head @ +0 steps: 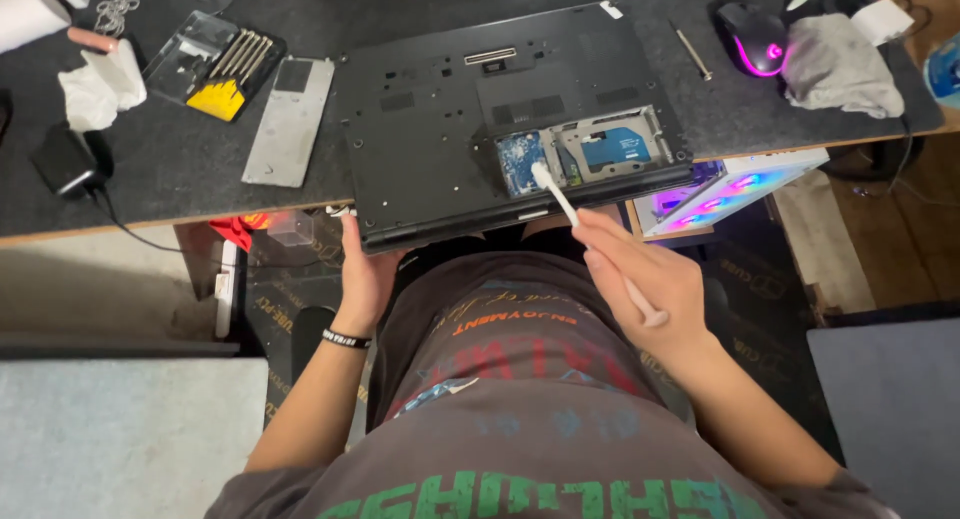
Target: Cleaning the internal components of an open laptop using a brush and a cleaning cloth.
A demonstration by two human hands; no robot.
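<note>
Left hand point(362, 269) grips the upturned laptop's point(450, 119) near edge to steady it while right hand point(650, 279) pinches a white brush point(575, 214), tip in the open bay point(590, 151).

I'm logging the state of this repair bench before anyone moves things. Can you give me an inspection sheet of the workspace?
Surface: dark desk mat on a wooden desk.
Job's things: laptop lying upside down, a bay open over a blue circuit board; white swab with its tip on the board.
Clutter: screwdriver set, grey cover plate, tissue, grey cloth, lit mouse, loose screwdriver.
Grippers: left hand at the laptop's front edge; right hand holds the swab.
Cables: black power adapter with its cord running off the desk.
Surroundings: glowing computer case under the desk, grey floor.
</note>
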